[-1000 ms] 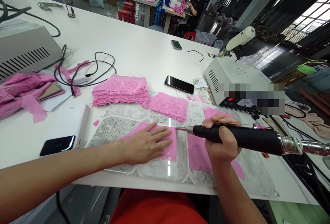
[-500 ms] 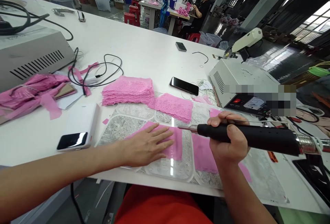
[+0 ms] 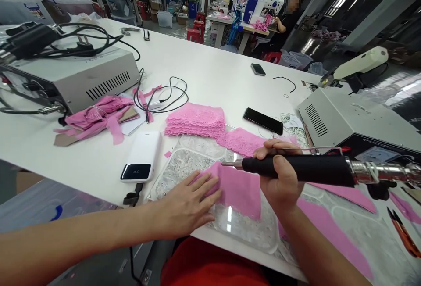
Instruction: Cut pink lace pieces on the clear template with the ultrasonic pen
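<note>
My left hand (image 3: 187,202) lies flat with spread fingers, its fingertips on the left part of a pink fabric piece (image 3: 241,191). That piece rests on a clear patterned plastic sheet (image 3: 184,163). In my right hand (image 3: 283,176) is a black handheld tool (image 3: 297,169) with a narrow metal tip and a metal connector at its rear. The tip is at the piece's upper edge, just beyond my left fingers; whether it presses on the cloth I cannot tell. Behind lie a stack of pink lace pieces (image 3: 195,119) and a smaller pile (image 3: 245,141).
A white power bank (image 3: 141,152) and a bundle of pink cloth (image 3: 98,117) lie left, by a grey machine box (image 3: 95,75). A black phone (image 3: 263,120) lies behind, another grey box (image 3: 358,110) right, and orange-handled snips (image 3: 406,237) at right. A person sits at a sewing machine (image 3: 263,9).
The view has swung left, so the table things sit further right. Both hands have shifted left relative to the sheet, and the tool tip has travelled left along the fabric's upper edge.
</note>
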`<action>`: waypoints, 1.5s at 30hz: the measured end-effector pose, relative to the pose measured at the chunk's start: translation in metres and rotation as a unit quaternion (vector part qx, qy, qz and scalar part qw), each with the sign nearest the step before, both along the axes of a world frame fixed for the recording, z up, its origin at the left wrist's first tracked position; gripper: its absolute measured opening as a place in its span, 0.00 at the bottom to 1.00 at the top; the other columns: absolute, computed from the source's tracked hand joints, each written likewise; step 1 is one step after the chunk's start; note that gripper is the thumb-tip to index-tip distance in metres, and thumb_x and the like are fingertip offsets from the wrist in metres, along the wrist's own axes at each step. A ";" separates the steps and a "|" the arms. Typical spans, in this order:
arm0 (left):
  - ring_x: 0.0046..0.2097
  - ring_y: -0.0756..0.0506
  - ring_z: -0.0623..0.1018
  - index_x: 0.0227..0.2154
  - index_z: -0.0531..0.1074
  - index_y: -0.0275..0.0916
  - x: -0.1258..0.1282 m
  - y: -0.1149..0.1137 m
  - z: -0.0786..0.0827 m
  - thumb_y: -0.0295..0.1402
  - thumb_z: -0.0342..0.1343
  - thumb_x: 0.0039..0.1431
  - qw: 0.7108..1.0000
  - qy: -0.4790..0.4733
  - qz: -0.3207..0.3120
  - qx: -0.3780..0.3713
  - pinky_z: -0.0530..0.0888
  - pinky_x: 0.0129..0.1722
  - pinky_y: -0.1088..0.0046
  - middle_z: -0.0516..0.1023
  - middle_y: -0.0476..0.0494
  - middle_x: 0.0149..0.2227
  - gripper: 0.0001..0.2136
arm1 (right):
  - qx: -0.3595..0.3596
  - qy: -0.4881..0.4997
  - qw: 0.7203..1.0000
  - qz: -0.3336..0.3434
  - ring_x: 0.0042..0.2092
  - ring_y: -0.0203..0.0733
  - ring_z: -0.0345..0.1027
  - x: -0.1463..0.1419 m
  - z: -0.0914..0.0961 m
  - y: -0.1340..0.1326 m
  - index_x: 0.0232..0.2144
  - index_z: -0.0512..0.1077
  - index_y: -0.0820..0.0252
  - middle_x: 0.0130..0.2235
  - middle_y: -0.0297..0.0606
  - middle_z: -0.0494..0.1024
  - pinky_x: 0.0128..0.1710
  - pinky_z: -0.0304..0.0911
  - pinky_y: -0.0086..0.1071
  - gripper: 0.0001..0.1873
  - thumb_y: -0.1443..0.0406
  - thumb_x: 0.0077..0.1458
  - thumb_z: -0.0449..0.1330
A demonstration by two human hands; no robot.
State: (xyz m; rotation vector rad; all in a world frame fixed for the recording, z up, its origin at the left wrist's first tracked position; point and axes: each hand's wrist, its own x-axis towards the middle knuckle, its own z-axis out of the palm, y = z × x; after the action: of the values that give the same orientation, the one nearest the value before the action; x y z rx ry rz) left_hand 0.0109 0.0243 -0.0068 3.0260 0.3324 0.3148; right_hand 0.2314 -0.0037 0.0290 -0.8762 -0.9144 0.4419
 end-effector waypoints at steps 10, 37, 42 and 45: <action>0.63 0.33 0.67 0.62 0.62 0.39 -0.022 -0.006 0.000 0.44 0.46 0.69 0.998 0.006 0.036 0.043 0.66 0.60 0.52 0.66 0.34 0.62 0.23 | 0.004 -0.006 1.000 0.010 0.29 0.33 0.68 -0.003 -0.007 0.007 0.34 0.71 0.56 0.37 0.32 0.73 0.37 0.68 0.38 0.07 0.66 0.49 0.59; 0.63 0.35 0.66 0.61 0.63 0.42 -0.041 -0.018 -0.003 0.42 0.50 0.68 0.997 -0.005 0.069 0.044 0.63 0.62 0.51 0.66 0.36 0.63 0.22 | 0.001 -0.003 1.000 0.018 0.30 0.34 0.69 -0.007 -0.006 0.007 0.32 0.72 0.56 0.34 0.32 0.73 0.35 0.68 0.37 0.05 0.68 0.50 0.60; 0.62 0.37 0.69 0.59 0.66 0.42 -0.044 -0.020 -0.004 0.44 0.49 0.68 0.994 -0.044 0.086 0.044 0.62 0.62 0.52 0.69 0.37 0.60 0.21 | -0.015 0.005 0.999 0.042 0.29 0.33 0.68 -0.016 -0.001 0.000 0.33 0.72 0.55 0.35 0.32 0.72 0.34 0.69 0.37 0.05 0.67 0.50 0.60; 0.62 0.37 0.69 0.59 0.66 0.42 -0.045 -0.021 -0.006 0.44 0.49 0.68 0.994 -0.041 0.090 0.042 0.62 0.62 0.52 0.70 0.37 0.60 0.21 | -0.018 -0.001 0.998 0.059 0.29 0.33 0.68 -0.022 -0.001 -0.002 0.33 0.71 0.55 0.35 0.31 0.72 0.34 0.69 0.37 0.05 0.67 0.50 0.60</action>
State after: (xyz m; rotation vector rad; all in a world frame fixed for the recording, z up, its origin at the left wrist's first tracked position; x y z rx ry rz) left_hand -0.0342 0.0028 -0.0127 3.0578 0.6026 0.4763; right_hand 0.2098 -0.0054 0.0283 -0.8585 -0.9656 0.5615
